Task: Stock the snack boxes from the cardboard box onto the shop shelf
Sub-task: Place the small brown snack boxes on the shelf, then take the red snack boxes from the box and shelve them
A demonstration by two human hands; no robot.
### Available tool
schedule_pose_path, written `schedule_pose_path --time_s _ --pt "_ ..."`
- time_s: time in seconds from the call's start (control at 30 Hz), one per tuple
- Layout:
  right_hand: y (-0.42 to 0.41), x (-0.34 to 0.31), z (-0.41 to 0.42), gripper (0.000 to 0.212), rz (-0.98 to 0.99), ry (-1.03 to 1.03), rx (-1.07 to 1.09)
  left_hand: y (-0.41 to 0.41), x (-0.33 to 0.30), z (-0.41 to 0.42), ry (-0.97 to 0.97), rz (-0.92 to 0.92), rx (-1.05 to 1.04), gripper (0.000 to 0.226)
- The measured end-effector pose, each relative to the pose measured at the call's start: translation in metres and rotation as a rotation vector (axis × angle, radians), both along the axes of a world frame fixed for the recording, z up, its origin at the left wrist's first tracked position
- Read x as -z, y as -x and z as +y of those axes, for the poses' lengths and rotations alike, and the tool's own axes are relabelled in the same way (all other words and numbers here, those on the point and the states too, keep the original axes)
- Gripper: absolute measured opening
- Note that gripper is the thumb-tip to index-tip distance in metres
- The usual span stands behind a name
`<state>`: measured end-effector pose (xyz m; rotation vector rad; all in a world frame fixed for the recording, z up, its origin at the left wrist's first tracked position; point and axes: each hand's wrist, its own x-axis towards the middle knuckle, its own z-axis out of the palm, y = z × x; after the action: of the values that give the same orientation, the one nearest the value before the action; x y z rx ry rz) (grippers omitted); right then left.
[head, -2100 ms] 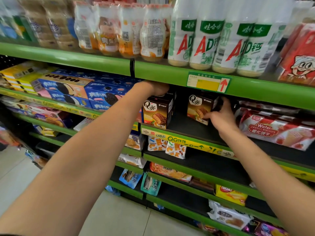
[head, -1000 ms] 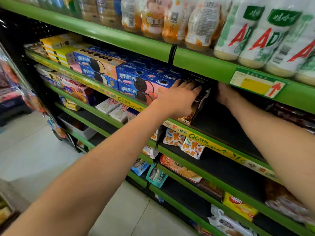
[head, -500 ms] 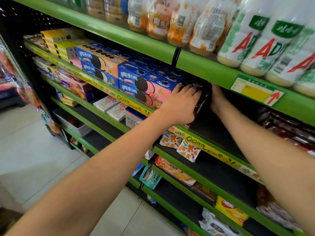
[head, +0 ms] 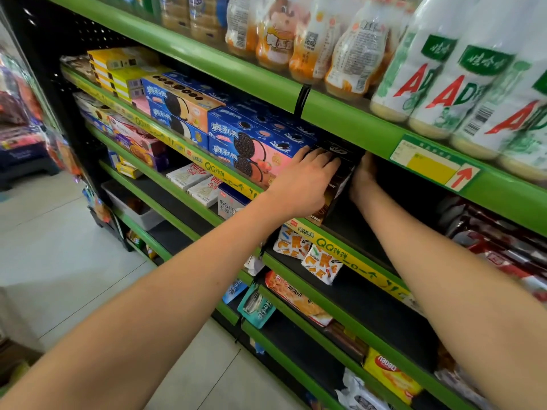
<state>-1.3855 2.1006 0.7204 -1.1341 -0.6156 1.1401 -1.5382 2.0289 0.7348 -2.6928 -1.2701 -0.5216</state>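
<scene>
I have my left hand [head: 307,180] flat on the front of the dark snack boxes [head: 336,184] on the shop shelf [head: 349,255] beside the blue biscuit boxes [head: 251,146], right hand [head: 362,179] bracing their far side, its fingers hidden; they look nearly placed, and the cardboard box is out of view.

1. This is a shop, a small grocery or convenience store by the look of it.
2. Green-edged shelves [head: 340,119] run in tiers, one over another, on a black pegboard back.
3. A yellow price strip [head: 349,255] runs along a shelf's front edge, and a price tag with a red arrow [head: 432,165] sits on the one above.
4. Goods stand in repeated facings: blue biscuit boxes [head: 251,143], rows of drink bottles [head: 444,84] and packeted snacks [head: 390,374].
5. A pale tiled floor [head: 59,247] forms the aisle.
</scene>
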Motion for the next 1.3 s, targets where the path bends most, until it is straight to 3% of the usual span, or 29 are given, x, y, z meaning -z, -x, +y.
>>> schedule_pose_path --time_s 0.1,0.2,0.27,0.37,0.53,0.77,0.97,1.13,1.3 --pt "-0.006 0.003 -0.017 0.045 -0.163 0.108 0.087 0.004 0.001 -0.012 -0.004 -0.086 -0.034 0.068" --pt "-0.008 0.008 -0.058 0.045 -0.102 0.114 0.076 0.014 0.005 -0.037 -0.042 -0.243 -0.093 0.058" --pt "-0.004 0.012 -0.101 0.033 -0.096 0.043 0.028 0.023 0.017 -0.062 -0.034 -0.409 -0.141 0.047" --pt "0.011 0.026 -0.167 0.015 -0.193 -0.065 -0.121 0.046 0.055 -0.112 0.199 -0.718 -0.302 0.031" --pt "0.072 0.085 -0.244 0.017 -0.283 -0.035 -0.572 0.091 0.126 -0.219 0.510 -1.108 -0.700 0.017" --pt "0.192 0.176 -0.360 0.016 -0.417 0.252 -1.137 0.174 0.206 -0.429 0.636 -1.242 -1.212 0.020" --pt "0.297 0.271 -0.472 0.014 -0.657 0.438 -1.493 0.237 0.304 -0.605 0.737 -1.426 -1.673 0.018" --pt "0.378 0.354 -0.534 0.008 -0.731 0.591 -1.572 0.290 0.384 -0.677 0.884 -1.447 -1.810 0.025" --pt "0.418 0.431 -0.539 0.007 -0.743 0.862 -1.516 0.332 0.446 -0.658 1.106 -1.477 -1.801 0.036"
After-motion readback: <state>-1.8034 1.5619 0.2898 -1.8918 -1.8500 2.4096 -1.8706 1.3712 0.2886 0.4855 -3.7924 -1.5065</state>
